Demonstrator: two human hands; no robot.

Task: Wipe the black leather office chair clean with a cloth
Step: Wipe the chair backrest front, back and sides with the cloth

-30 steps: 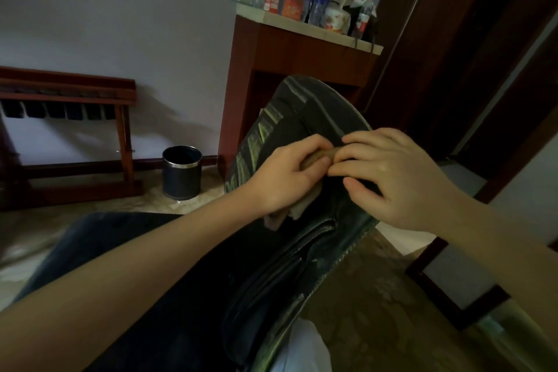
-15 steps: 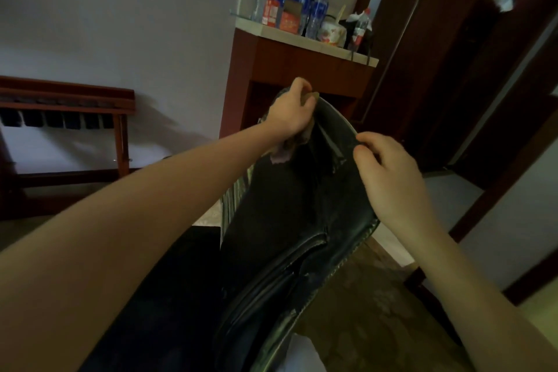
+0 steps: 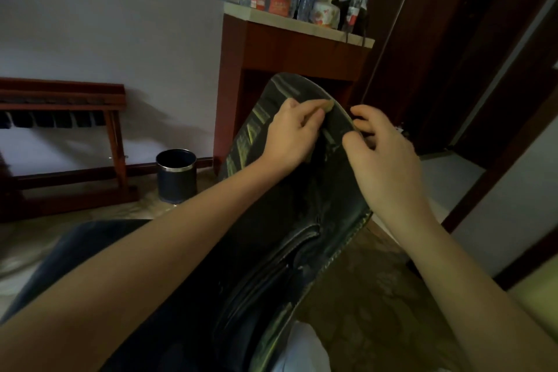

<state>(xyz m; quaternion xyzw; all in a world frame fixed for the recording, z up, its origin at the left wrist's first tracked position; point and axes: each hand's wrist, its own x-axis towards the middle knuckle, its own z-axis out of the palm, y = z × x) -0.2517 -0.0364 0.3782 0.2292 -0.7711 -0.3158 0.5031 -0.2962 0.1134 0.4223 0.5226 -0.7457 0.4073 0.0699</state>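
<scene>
Left hand point(image 3: 290, 136) gripped a cloth point(image 3: 328, 106) at the chair point(image 3: 305, 214) top; right hand point(image 3: 385, 157) pinched its edge. Hard rubbing could flake the worn leather.

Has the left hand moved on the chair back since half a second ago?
Yes: the left hand, gripping the cloth, has slid down from the top edge of the chair back to just below it.
</scene>
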